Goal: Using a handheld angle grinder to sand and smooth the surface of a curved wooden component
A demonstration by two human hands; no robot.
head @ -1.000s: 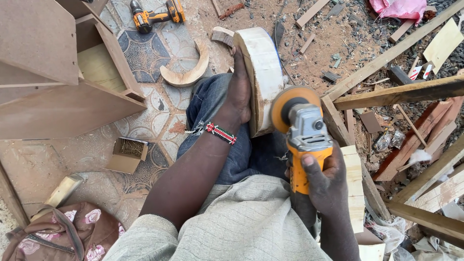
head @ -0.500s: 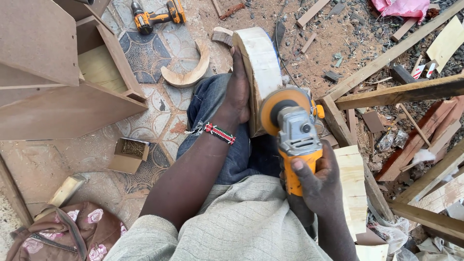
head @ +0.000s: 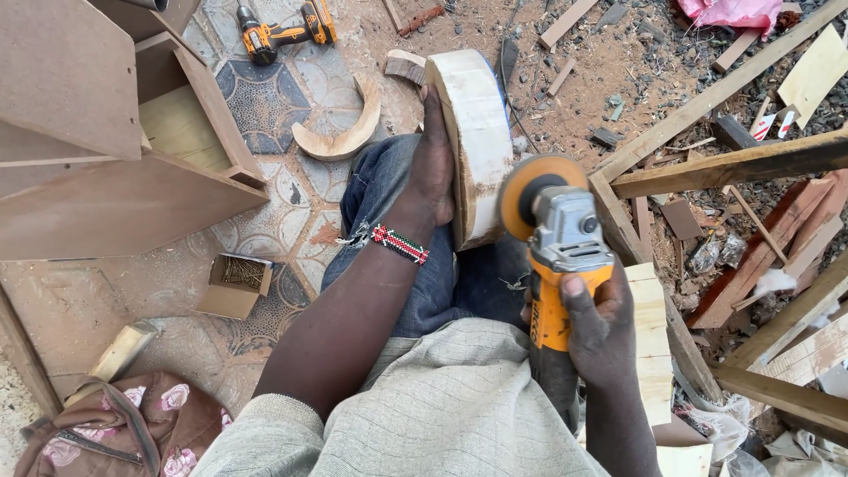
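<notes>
Fingers (head: 435, 106) of left hand (head: 433, 172) laid flat, close together, against side face of curved wood block (head: 477, 132); fingers of right hand (head: 601, 331) wrapped tight round yellow body of angle grinder (head: 556, 256), thumb on top. Biggest first: brown board cabinet (head: 97, 132) at left, open compartments, smooth matt panels, pale ply inside. Long rough timber beams (head: 733, 163) at right, crossing diagonally over dirt w/ chips and offcuts. Curved wood block stood on edge on lap over blue jeans (head: 389, 203), pale, thick, rounded top, long axis running away from wearer toward upper centre, sawn face rough. Angle grinder just right of block, long axis roughly along forearm, grey head pointing up-frame, orange sanding disc (head: 517, 190) touching or nearly touching block's near right edge – can't tell which. Stacked pale laminated wood (head: 652, 344) under right wrist. Bag (head: 115, 433), brown w/ pink flowers, bottom left. Crescent wood offcut (head: 340, 132) on patterned tile floor, well apart from block. Cordless drill (head: 283, 31), orange/black, top centre-left, lying on side. Small open cardboard box (head: 231, 287), brown, square-ish, holding thin nails, left of knee. Pink cloth (head: 729, 13) at top right. Small red-white striped label scraps (head: 773, 124) near beams. Beaded bracelet (head: 399, 245), red/white/green/black, on left wrist.
</notes>
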